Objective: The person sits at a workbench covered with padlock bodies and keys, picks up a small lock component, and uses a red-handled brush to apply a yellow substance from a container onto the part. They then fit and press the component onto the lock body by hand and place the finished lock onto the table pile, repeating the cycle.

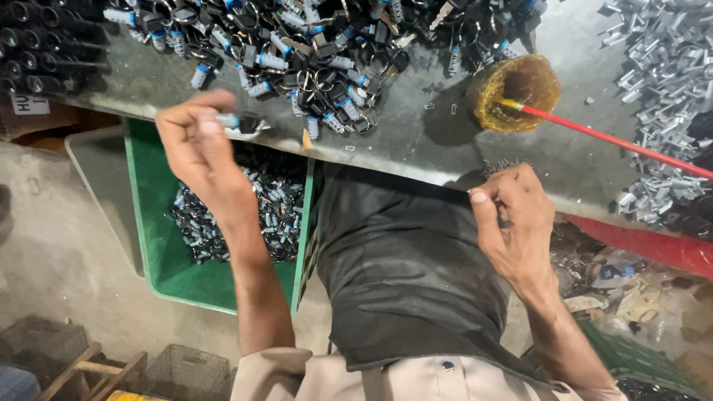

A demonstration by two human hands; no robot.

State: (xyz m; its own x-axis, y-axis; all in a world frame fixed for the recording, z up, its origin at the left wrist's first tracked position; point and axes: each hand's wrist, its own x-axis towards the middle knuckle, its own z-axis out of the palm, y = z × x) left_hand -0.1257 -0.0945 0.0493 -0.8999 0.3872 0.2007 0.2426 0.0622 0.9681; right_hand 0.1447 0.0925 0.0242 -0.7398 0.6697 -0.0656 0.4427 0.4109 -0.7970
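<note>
a white label [30,105] with dark print sits at the left edge of the grey worktop [416,141], partly cut off; its text is not recorded. below the worktop edge stands a green crate [148,245] holding a heap of small lock barrels [238,212], silver with blue ends.

the left hand [197,145] is closed around one lock barrel with keys [241,123], held just over the worktop edge above the crate. the right hand [512,223] is curled at the near edge of the worktop, thumb against fingers; whether it pinches anything cannot be told, and small pins [501,165] lie just beyond it. the hands are well apart.

a pile of keyed barrels and rings [312,44] covers the far worktop, cut off at the top. an amber cup [516,93] holds a red-handled brush [609,139]. bright metal clips [661,89] heap at the right, partly out of frame. black tubes [33,52] are stacked at far left. the floor [52,245] is bare concrete; litter [631,286] at lower right is hard to make out.
</note>
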